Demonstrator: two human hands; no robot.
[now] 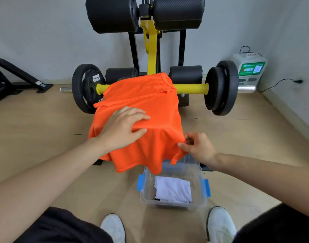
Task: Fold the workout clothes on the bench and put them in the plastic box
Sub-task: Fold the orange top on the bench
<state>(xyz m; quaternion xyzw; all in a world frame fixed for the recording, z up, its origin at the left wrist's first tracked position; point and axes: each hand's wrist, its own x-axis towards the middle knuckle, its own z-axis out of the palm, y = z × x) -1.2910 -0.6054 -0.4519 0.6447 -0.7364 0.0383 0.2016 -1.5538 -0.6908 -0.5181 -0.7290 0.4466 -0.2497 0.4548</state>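
An orange shirt [146, 102] lies draped over the bench, hiding the seat, with its lower part hanging off the near end. My left hand [122, 127] rests flat on the shirt near its middle, fingers spread and straight. My right hand [197, 146] pinches the shirt's right edge between thumb and fingers. Below the hanging hem stands a clear plastic box [145, 193] with blue latches on the floor. Inside it lies a folded white garment [173, 190] on top of something black.
The yellow-framed gym machine [152, 55] with black roller pads and weight plates [222, 88] on a yellow bar stands behind the shirt. A white device [250, 69] with a cable sits by the right wall. My white shoes [220, 225] flank the box on the wooden floor.
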